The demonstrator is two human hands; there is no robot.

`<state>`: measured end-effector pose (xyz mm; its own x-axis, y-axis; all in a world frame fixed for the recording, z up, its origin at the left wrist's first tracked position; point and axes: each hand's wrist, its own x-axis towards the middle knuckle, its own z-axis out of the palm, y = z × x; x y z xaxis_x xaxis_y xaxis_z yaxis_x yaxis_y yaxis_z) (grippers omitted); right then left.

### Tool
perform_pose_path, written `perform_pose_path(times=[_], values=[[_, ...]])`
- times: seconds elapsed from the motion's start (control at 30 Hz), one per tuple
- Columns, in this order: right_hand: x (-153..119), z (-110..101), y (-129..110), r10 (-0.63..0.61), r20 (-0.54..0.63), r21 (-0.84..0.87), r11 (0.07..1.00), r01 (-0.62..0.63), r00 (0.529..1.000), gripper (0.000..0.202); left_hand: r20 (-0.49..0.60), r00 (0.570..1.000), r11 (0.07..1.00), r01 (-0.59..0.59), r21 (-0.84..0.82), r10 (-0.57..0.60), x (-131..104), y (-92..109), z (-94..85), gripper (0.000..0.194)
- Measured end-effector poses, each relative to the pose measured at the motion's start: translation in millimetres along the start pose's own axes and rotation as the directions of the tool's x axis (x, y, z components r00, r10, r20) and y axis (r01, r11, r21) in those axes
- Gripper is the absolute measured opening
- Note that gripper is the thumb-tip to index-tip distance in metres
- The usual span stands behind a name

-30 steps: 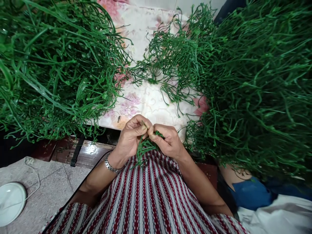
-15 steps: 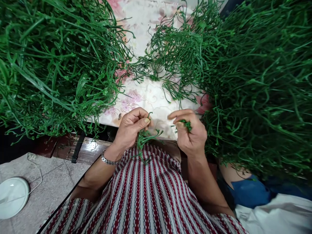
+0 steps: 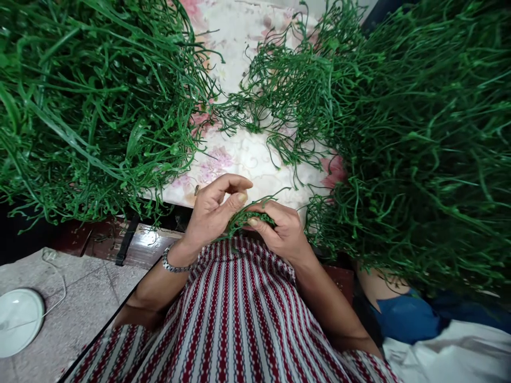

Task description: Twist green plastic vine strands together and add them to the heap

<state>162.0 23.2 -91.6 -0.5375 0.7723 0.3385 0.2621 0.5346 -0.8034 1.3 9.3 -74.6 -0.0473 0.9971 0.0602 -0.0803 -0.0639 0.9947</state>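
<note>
My left hand (image 3: 212,213), with a metal watch on its wrist, is above my lap at the table's near edge. Its thumb and forefinger are parted, while thin green stems (image 3: 235,226) run beneath the thumb into the curled lower fingers, which are partly hidden. Close beside it, my right hand (image 3: 284,233) is closed around a small bunch of green stems with budded tips (image 3: 261,217). The stems bridge the small gap between both hands. One long strand sticks up over the right forefinger.
A large heap of green stems (image 3: 91,111) fills the left side, and another heap (image 3: 423,138) the right. Loose stems (image 3: 291,90) lie on the floral tablecloth (image 3: 247,154). A white round object (image 3: 19,322) with a cord is at lower left. Blue fabric (image 3: 411,314) shows at lower right.
My right hand has moved left, up against the stems by my left hand. My left thumb and forefinger, pinched on a stem before, have parted.
</note>
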Motion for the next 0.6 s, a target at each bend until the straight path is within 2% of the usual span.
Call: perform_pose_path(times=[0.07, 0.13, 0.27, 0.43, 0.5, 0.6], values=[[-0.6, -2.4, -1.3, -0.016, -0.025, -0.047, 0.999, 0.015, 1.0, 0.012, 0.069, 0.991, 0.993, 0.108, 0.047, -0.111, -6.7, 0.0, -5.4, 0.021], [-1.0, -3.7, -2.7, -0.039, -0.02, -0.085, 0.996, 0.037, 0.999, 0.012, 0.124, 0.981, 0.986, 0.14, 0.091, -0.15, -12.6, -0.2, -9.1, 0.018], [-1.3, -3.2, -4.7, -0.082, -0.004, -0.165, 0.983, 0.08, 0.997, 0.009, 0.115, 0.991, 0.981, 0.041, 0.19, -0.064, -18.5, 0.0, -9.7, 0.005], [-2.7, -1.9, -3.8, -0.122, 0.04, -0.237, 0.963, 0.128, 0.992, 0.01, 0.101, 0.994, 0.912, -0.078, 0.404, 0.041, -22.9, 1.8, -5.7, 0.008], [-4.0, -1.3, -2.3, -0.124, 0.032, -0.297, 0.946, 0.128, 0.992, 0.01, 0.116, 0.993, 0.899, -0.078, 0.432, 0.03, -24.5, 1.8, -4.4, 0.008], [-6.0, 0.2, -0.3, -0.164, 0.002, -0.41, 0.9, 0.15, 0.986, 0.008, 0.165, 0.985, 0.931, -0.014, 0.365, -0.05, -25.3, 0.7, -2.4, 0.006]])
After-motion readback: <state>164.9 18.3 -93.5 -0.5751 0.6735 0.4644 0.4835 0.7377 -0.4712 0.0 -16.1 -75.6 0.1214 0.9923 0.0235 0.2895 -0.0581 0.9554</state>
